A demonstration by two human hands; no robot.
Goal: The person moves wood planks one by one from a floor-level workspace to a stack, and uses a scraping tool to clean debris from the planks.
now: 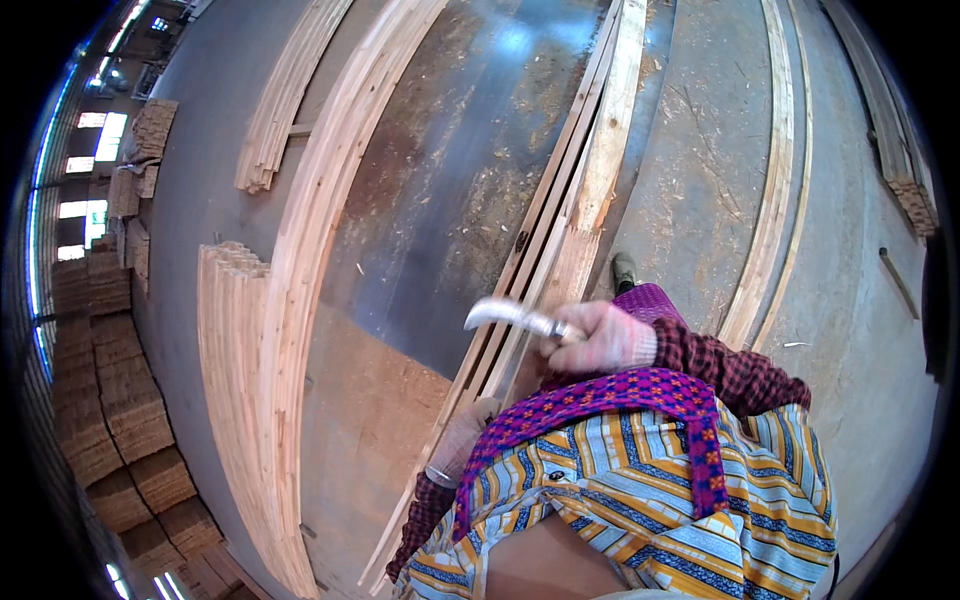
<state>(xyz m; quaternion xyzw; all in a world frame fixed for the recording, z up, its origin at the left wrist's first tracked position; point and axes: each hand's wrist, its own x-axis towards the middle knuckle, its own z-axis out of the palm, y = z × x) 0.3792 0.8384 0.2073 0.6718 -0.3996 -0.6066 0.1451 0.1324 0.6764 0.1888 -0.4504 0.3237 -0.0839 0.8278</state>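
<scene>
My right hand (612, 338), in a pale knit glove, is closed round the handle of a curved knife (500, 312). Its hooked metal blade points left above several long wooden strips (540, 222) and is slightly smeared by motion. Lower left, my gloved left hand (466, 442) is closed on the near part of these strips, its fingertips partly hidden by the purple patterned apron. A broader plank (612, 130) with a rough, splintered-looking face lies along the right side of the strips.
Long stacked boards (315, 215) curve along the left, beside a shorter bundle (285, 100). More strips (778, 170) lie at right. Wood shavings litter a dark sheet (430, 180) on the floor. My shoe (624, 270) stands beside the plank. Timber piles (130, 400) line the far left.
</scene>
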